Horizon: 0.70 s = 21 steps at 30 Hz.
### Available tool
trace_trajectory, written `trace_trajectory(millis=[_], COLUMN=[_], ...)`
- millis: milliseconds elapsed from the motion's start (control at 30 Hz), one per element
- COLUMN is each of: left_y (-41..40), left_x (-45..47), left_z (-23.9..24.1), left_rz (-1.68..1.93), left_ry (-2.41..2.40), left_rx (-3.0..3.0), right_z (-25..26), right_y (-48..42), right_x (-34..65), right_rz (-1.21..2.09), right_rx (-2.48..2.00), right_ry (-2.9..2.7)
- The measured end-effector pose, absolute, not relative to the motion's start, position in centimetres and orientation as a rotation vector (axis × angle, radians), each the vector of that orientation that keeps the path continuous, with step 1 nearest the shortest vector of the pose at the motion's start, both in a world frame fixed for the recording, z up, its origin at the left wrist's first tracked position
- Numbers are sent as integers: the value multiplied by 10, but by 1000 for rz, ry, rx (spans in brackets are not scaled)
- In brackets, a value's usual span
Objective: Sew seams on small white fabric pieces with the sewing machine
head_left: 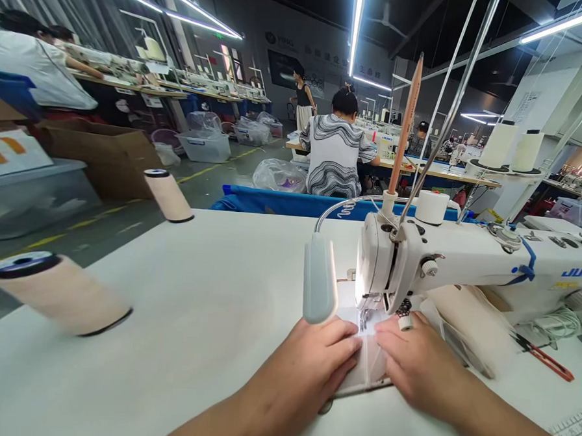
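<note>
A small piece of white fabric (368, 365) lies flat on the table (191, 343) just under the needle of the sewing machine (464, 266). The left hand (320, 359) presses its left edge, fingers flat and holding nothing; the right hand (413, 361) presses its right edge the same way. Left of the sewing machine, two thread cones (62, 294) lie tipped over. Beyond it, a clear plastic bin (204, 145) on the floor holds a crumpled bag.
</note>
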<state>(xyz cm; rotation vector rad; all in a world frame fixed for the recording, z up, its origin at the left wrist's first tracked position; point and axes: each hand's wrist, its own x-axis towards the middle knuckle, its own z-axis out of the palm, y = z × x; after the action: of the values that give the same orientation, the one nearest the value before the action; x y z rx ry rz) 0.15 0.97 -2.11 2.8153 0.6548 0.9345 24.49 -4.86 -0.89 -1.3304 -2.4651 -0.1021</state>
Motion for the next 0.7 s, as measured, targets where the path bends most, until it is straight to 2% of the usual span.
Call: trace_trajectory(millis=[300, 700], left_y=[-14, -8], left_x=[6, 4], left_z=[-31, -16], left_rz=[1070, 1017], left_ry=[483, 538], left_rx=[2742, 2872], right_z=[0, -1], right_y=[-59, -57], right_x=[244, 242], right_rz=[20, -38], right_rx=[-1107, -1194], right_ry=[-2582, -2573])
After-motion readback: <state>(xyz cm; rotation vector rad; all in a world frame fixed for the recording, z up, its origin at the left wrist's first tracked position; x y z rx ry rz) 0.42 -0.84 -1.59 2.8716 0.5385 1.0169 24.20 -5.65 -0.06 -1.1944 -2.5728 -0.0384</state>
